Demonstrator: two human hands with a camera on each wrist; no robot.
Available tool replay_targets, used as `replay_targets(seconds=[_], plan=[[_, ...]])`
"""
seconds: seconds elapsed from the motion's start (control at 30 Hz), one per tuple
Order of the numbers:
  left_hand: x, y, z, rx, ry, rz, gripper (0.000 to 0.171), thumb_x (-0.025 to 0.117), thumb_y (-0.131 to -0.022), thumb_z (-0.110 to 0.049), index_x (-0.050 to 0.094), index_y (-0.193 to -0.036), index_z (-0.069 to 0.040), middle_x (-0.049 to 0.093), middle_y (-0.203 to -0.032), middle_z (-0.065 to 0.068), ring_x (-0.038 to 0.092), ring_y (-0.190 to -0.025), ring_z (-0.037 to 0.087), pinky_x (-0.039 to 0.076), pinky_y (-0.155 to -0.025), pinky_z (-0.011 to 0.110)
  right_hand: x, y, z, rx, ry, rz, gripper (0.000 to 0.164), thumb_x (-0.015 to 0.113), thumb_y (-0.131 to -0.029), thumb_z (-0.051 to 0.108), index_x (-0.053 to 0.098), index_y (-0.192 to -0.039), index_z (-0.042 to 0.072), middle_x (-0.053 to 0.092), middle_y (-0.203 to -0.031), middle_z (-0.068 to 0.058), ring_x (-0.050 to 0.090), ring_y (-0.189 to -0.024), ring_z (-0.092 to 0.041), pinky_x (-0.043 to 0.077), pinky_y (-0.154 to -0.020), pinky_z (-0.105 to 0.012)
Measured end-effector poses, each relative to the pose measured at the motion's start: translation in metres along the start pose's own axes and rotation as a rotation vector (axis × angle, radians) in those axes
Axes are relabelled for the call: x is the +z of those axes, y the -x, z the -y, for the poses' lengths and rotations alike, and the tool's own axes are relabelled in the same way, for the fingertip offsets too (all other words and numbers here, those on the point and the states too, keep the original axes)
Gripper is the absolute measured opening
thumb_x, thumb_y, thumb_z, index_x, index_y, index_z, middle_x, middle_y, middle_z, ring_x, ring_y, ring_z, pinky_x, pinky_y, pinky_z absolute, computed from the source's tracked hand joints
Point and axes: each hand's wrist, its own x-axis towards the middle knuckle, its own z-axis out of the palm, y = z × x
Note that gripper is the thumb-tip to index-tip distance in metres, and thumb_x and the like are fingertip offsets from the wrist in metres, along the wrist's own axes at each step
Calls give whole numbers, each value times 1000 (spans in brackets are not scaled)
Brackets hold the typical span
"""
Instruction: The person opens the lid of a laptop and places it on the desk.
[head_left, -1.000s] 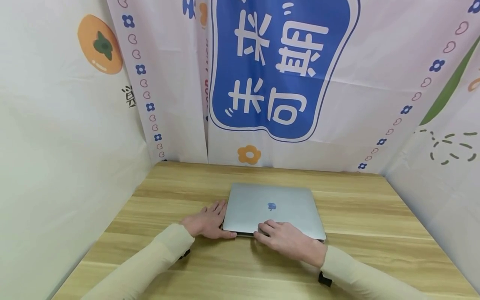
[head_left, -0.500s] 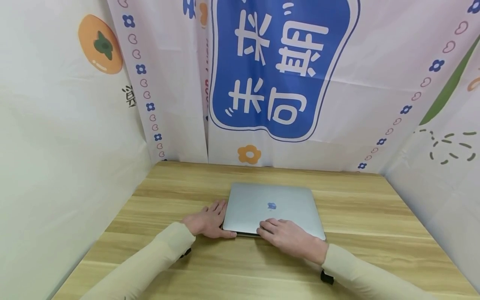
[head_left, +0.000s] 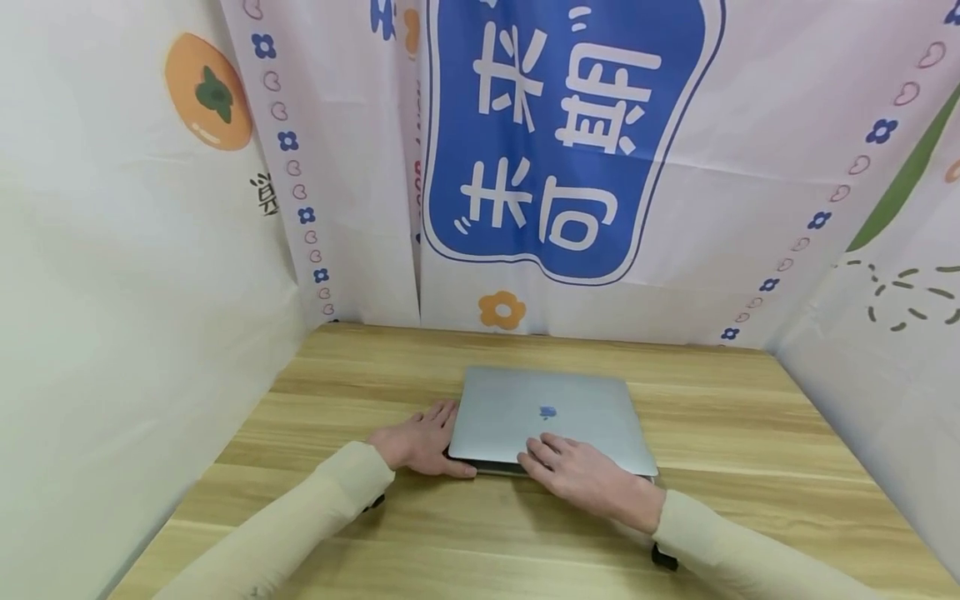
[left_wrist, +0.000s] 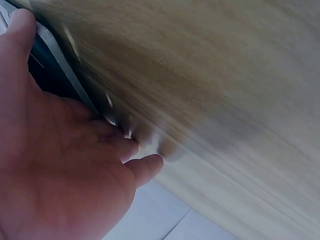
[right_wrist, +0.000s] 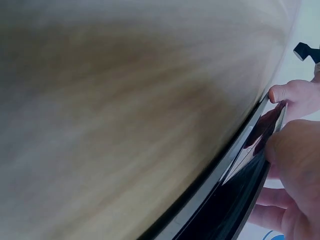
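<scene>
A silver laptop point(head_left: 502, 417) lies on the table in the head view, its lid raised slightly along the front edge. My right hand point(head_left: 581, 483) pinches that front edge near the middle, thumb under the lid and fingertips on top. In the right wrist view, a dark screen point(right_wrist: 225, 205) shows in the narrow gap beside my right hand point(right_wrist: 300, 170). My left hand point(head_left: 423, 442) rests at the laptop's left front corner, fingers extended along its side and thumb at the front edge of the base. The left wrist view shows the left palm point(left_wrist: 65, 165) against the laptop's side.
The wood-grain table point(head_left: 465, 542) runs up to a printed cloth point(head_left: 360, 208) behind the laptop. White cloth walls point(head_left: 150, 333) enclose the left and right sides. Black straps point(head_left: 663, 557) show at the wrists.
My right thumb has slid under the front edge of the lid, and the lid has risen a little, widening the gap. The left hand stays in place. The head view has shifted slightly.
</scene>
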Motion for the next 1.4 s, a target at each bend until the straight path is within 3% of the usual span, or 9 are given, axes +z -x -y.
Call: replay_targets(seconds=[0.1, 0.2, 0.3, 0.43, 0.63, 0.87, 1.1, 1.3, 1.4], plan=[[1, -2, 0, 19, 16, -4, 118, 47, -80, -83, 8, -157, -2, 7, -166, 15, 8, -154, 30, 21, -122, 48, -2, 2, -2, -15, 21, 8, 45, 23, -103, 2, 58, -132, 8, 67, -123, -12, 68, -107, -26, 58, -86, -31], [3, -4, 3, 35, 30, -30, 120, 49, -79, -83, 8, -157, -2, 7, -166, 16, 8, -154, 31, 21, -123, 48, -5, 3, -5, -21, 21, 34, 38, 43, -100, 4, 55, -135, 8, 66, -125, -11, 67, -110, -25, 58, -88, -31], [5, -7, 6, 55, 37, -57, 123, 51, -77, -84, 7, -157, -2, 7, -166, 16, 7, -154, 32, 20, -123, 47, -8, 3, -9, -19, 19, 55, 50, 65, -89, 9, 54, -137, 9, 65, -127, -10, 66, -112, -24, 57, -89, -30], [6, -10, 8, 74, 23, -75, 125, 50, -75, -86, 6, -157, -3, 6, -166, 16, 7, -154, 32, 20, -123, 47, -12, 3, -14, -22, 20, 79, 56, 72, -86, 13, 53, -138, 10, 64, -128, -9, 65, -113, -23, 57, -88, -29], [6, -11, 8, 82, -16, -77, 127, 49, -74, -88, 6, -157, -3, 7, -166, 17, 7, -154, 32, 17, -124, 45, -16, 3, -19, -38, 34, 108, 57, 72, -87, 11, 51, -141, 8, 63, -131, -10, 63, -117, -23, 57, -88, -30], [4, -13, 10, 88, -32, -70, 127, 48, -73, -89, 8, -158, -5, 5, -165, 18, 7, -154, 32, 17, -124, 45, -20, -2, -29, -32, 37, 48, 57, 72, -86, 6, 53, -139, 7, 65, -130, -10, 65, -115, -23, 59, -79, -29], [5, -14, 13, 106, -19, -109, 130, 52, -71, -89, 5, -158, -4, 8, -165, 20, 11, -153, 36, 20, -123, 47, -23, -7, -37, -22, 50, 2, 51, 65, -88, 5, 54, -138, 7, 66, -129, -8, 66, -112, -21, 59, -78, -28], [4, -13, 13, 119, -8, -113, 127, 53, -71, -88, 13, -157, -4, 9, -165, 19, 12, -152, 36, 19, -123, 50, -24, -8, -42, -3, 26, -14, 56, 70, -85, 2, 54, -138, 7, 66, -127, -8, 66, -112, -21, 59, -76, -28], [2, -12, 12, 126, -4, -110, 125, 52, -72, -88, 19, -156, -2, 10, -164, 19, 12, -152, 36, 19, -123, 49, -24, -9, -46, 10, 11, -32, 42, 54, -96, 0, 54, -137, 7, 67, -125, -8, 67, -111, -21, 59, -74, -29]])
